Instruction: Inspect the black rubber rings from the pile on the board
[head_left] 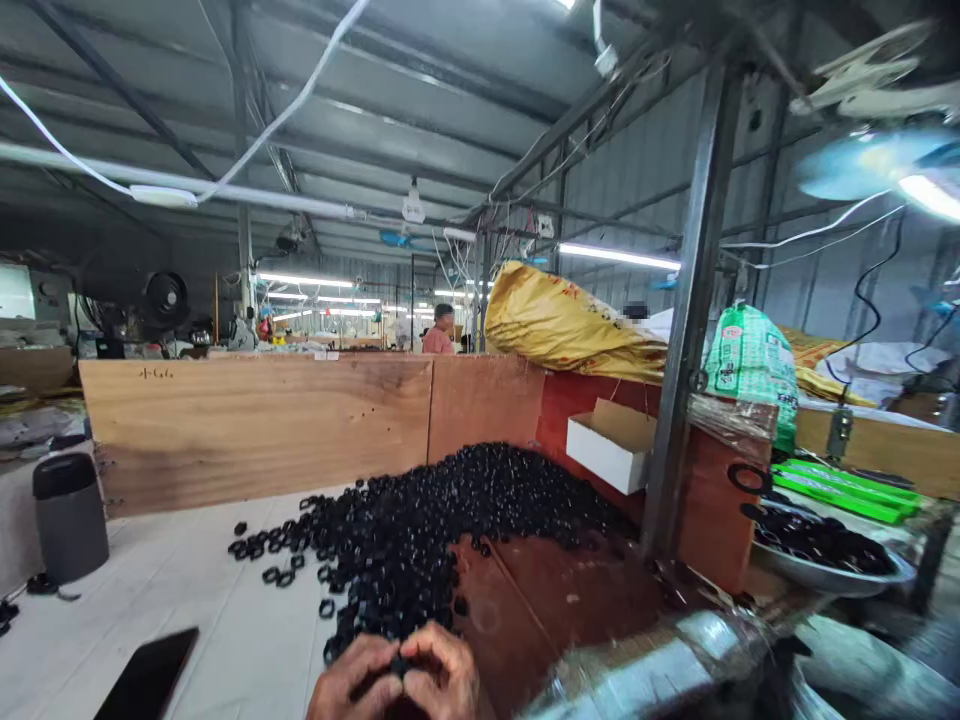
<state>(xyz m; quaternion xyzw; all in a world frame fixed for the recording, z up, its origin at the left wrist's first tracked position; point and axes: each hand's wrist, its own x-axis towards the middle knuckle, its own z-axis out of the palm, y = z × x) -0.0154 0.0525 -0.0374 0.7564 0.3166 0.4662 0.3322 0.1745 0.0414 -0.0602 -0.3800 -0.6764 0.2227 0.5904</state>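
Note:
A big heap of small black rings point(442, 520) lies on the white table top point(187, 600) against the wooden back wall point(255, 420). At the bottom edge my left hand point(352, 685) and my right hand point(446, 675) are pressed together, fingers curled. Both pinch a small black ring point(400, 664) between their fingertips, right at the near edge of the heap. Only the knuckles and fingers show; the wrists are out of view.
A black phone point(146, 680) lies at the lower left, a grey lidded can point(71, 515) farther left. A steel post point(686, 310) rises on the right, beside a white box point(611, 445) and a metal bowl of rings point(825, 560). A person point(439, 330) stands behind the wall.

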